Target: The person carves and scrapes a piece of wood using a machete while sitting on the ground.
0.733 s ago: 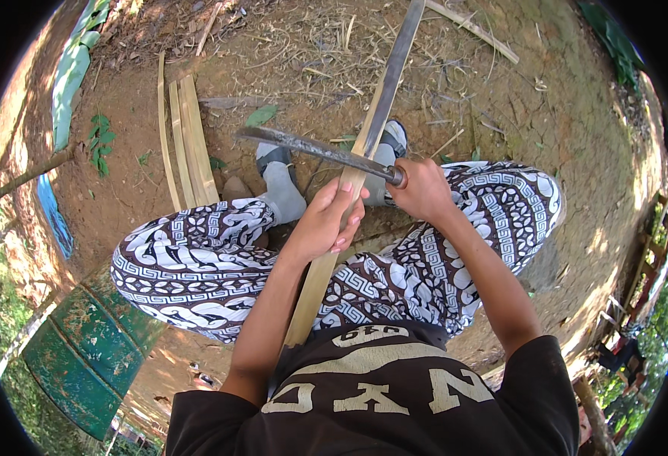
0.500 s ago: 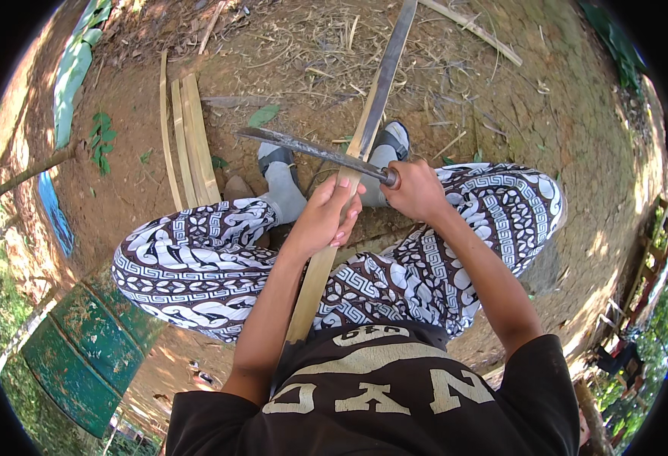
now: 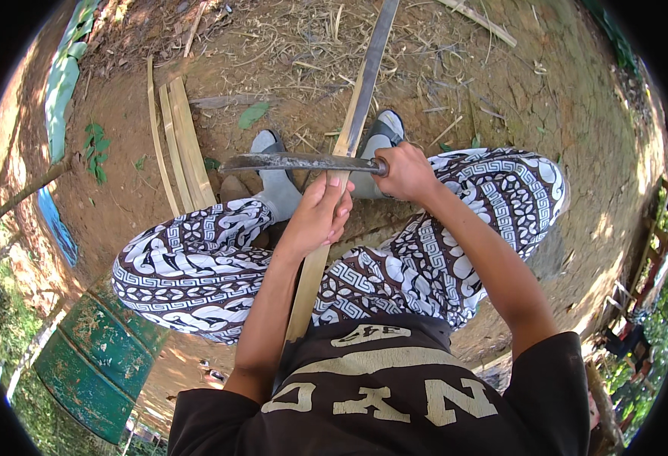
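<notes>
My left hand (image 3: 320, 216) is closed round a long bamboo strip (image 3: 312, 285), which runs from my waist up between my feet. Its lower part is pale; farther out, the face is dark along one side. In my right hand (image 3: 407, 175) is the handle of a machete (image 3: 284, 161). The dark blade lies across the strip just beyond my left hand, nearly level, its tip out to the left above my left foot. My left thumb rests on the strip close to the blade.
Several split bamboo strips (image 3: 186, 144) lie on the soil at the left. Thin shavings (image 3: 288, 61) litter the ground ahead. A green drum (image 3: 98, 361) stands at the lower left, a blue bundle (image 3: 58, 228) above it. Another strip (image 3: 478, 21) lies at the far right.
The machete has swung from slanting down to the right to nearly level. It and my right hand have shifted slightly left and away from me along the strip.
</notes>
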